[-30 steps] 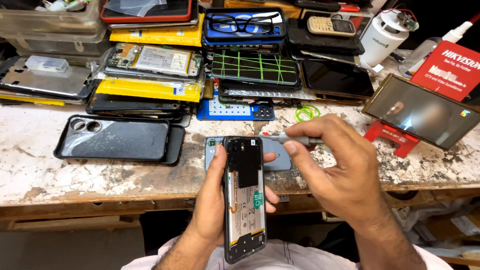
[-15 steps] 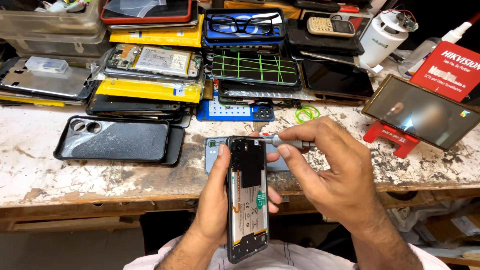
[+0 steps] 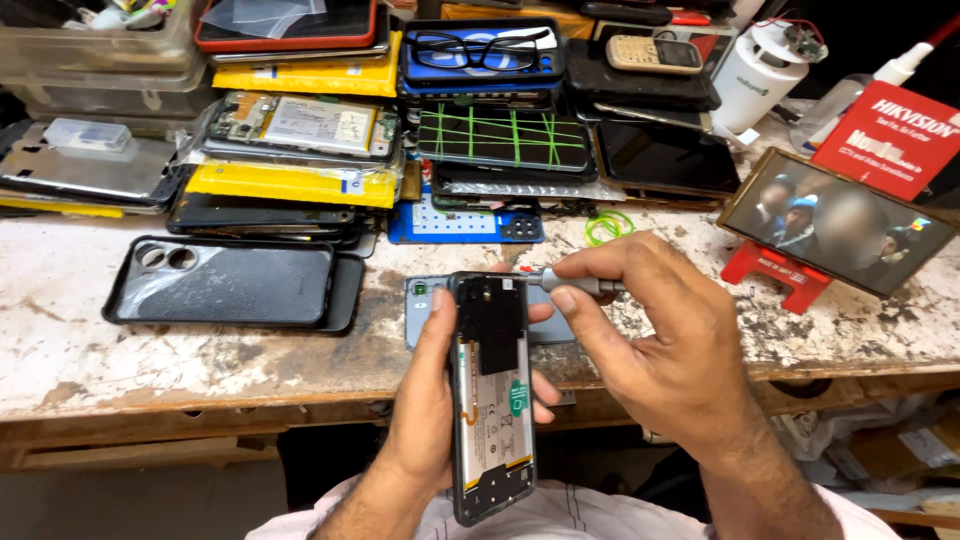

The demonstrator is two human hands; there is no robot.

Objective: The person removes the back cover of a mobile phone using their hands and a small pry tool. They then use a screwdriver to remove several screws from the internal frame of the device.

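Note:
My left hand (image 3: 425, 400) grips an opened phone (image 3: 492, 395) upright over the bench edge, its back cover off, showing a black plate at the top and the battery below. My right hand (image 3: 655, 345) pinches a small grey screwdriver (image 3: 570, 284) with a red tip, held sideways with the tip at the phone's top right corner. A light blue back cover (image 3: 422, 305) lies on the bench right behind the phone.
A black phone case (image 3: 225, 285) lies on the worn white bench (image 3: 120, 360) at left. Stacks of phones, screens and yellow packets (image 3: 290, 185) fill the back. A phone playing video leans on a red stand (image 3: 775, 270) at right. A green rubber band (image 3: 608, 226) lies mid-bench.
The phone in my left hand has shifted slightly lower and right. My right hand keeps the screwdriver tip at the phone's top edge, moving only a little.

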